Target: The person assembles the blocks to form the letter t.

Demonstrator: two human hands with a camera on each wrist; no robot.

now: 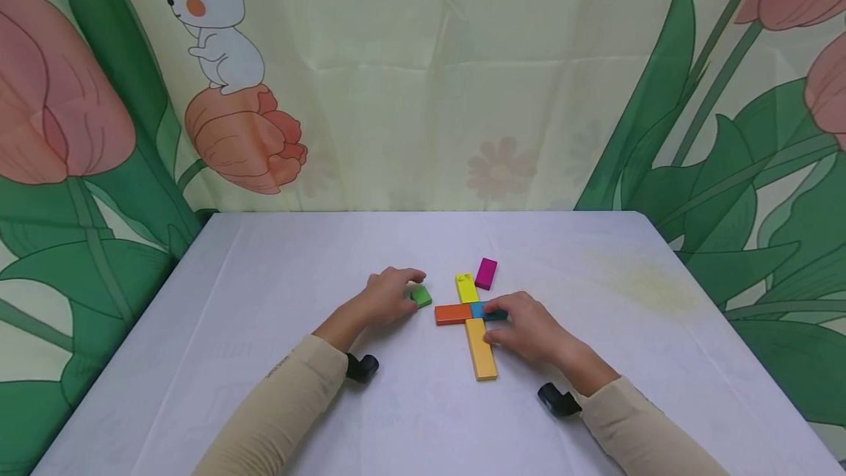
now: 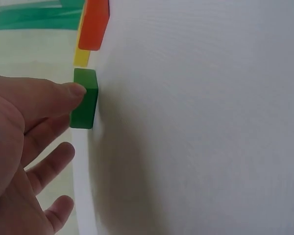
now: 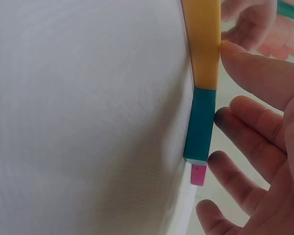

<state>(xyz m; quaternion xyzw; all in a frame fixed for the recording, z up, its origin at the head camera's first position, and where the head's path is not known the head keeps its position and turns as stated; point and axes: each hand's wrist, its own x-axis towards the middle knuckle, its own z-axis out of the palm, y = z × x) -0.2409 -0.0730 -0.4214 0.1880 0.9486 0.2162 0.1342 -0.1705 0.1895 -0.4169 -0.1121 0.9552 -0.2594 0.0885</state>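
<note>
My left hand (image 1: 386,296) pinches a small green block (image 2: 84,105) between thumb and forefinger, close to the table; its other fingers stay spread. To the right, several blocks form a cross: a yellow block (image 1: 466,287) at the far end, an orange-red block (image 1: 452,314) on the left, a blue block (image 1: 477,310) on the right, and a long amber block (image 1: 481,351) at the near end. My right hand (image 1: 532,325) touches this group: its thumb rests against the amber block and its fingertips are at the blue one, partly covering it in the head view.
A magenta block (image 1: 485,273) lies just beyond the cross, beside the yellow block. The white table (image 1: 264,270) ends at a patterned curtain (image 1: 423,79) behind it. A black wrist camera (image 1: 362,369) sits under the left wrist, another black camera (image 1: 558,400) under the right.
</note>
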